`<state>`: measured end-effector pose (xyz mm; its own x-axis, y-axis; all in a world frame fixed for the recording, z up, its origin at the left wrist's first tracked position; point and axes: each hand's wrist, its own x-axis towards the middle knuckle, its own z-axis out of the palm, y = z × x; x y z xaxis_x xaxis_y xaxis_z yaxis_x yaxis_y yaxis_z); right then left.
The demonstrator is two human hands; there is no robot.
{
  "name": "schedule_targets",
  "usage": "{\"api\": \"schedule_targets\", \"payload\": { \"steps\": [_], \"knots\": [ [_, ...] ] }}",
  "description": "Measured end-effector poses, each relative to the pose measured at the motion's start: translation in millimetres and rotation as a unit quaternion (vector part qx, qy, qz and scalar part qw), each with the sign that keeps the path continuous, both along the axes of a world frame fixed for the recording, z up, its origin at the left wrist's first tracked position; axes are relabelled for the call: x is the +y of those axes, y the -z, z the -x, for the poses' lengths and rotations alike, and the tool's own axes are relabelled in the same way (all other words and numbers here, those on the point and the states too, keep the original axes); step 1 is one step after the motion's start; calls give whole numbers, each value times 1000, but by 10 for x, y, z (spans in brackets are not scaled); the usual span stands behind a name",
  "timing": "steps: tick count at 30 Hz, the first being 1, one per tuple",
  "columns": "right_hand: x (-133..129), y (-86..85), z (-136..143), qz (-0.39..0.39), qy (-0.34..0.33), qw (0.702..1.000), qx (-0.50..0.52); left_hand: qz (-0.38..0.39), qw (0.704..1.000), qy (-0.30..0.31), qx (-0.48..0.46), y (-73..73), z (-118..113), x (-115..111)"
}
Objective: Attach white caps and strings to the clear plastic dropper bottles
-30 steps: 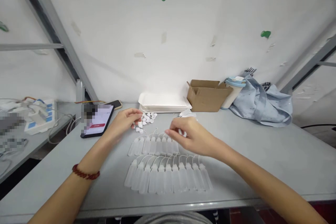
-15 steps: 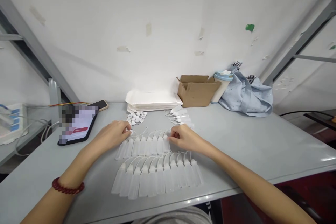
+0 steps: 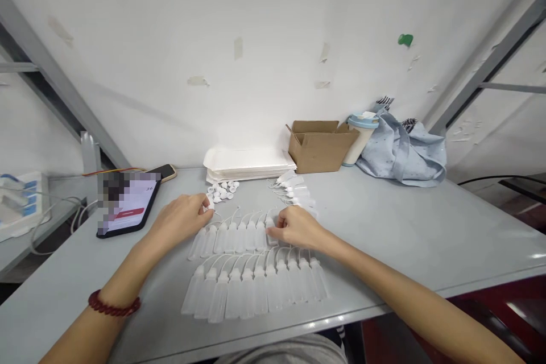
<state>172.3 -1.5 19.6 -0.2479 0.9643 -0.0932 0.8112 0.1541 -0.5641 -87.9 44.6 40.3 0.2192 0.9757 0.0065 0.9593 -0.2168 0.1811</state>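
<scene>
Two rows of small translucent squeeze bottles with thin strings at their tops lie on the grey table: an upper row (image 3: 241,236) and a lower row (image 3: 247,293). My right hand (image 3: 298,226) is closed at the upper row's right end, its thumb and finger on the last bottle (image 3: 271,224). My left hand (image 3: 183,219), with a red beaded bracelet on the wrist, pinches a small white cap (image 3: 210,202), partly hidden by the fingers. A pile of white caps (image 3: 222,189) lies just beyond it. More bottles (image 3: 297,189) lie behind my right hand.
White padded envelopes (image 3: 247,162) are stacked against the wall beside an open cardboard box (image 3: 322,151). A blue-lidded cup (image 3: 360,136) and a light blue cloth bag (image 3: 401,153) stand to the right. At left are a phone (image 3: 134,205), another phone (image 3: 167,172) and a power strip (image 3: 21,205).
My right hand has shifted slightly left and down over the last bottle in the upper row. My left hand stays near the caps, its fingers slightly raised.
</scene>
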Motion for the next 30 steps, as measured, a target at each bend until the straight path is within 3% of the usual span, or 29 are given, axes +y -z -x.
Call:
{"api": "schedule_targets", "payload": {
  "steps": [4, 9, 16, 20, 23, 26, 30],
  "knots": [
    [24, 34, -7, -4, 9, 1000, -10, -2, 993, 20, -114, -50, -142, -91],
    [19, -1, -11, -45, 30, 999, 0, 45, 953, 59, -295, -84, -351, -229],
    [-88, -59, -31, -167, 37, 985, 32, 117, 902, 155, -386, -181, -485, -408],
    [-129, 45, -21, -264, -12, 964, 32, 65, 901, 143, -404, -141, -588, -495],
    [-130, 118, -20, -330, -44, 942, 31, -36, 910, 133, -391, -73, -646, -549],
    [-126, 154, -26, -390, -57, 919, 17, -132, 908, 161, -364, -26, -672, -598],
    [-133, 168, -27, -438, -72, 896, 9, -164, 905, 170, -354, -3, -689, -629]
  ]
}}
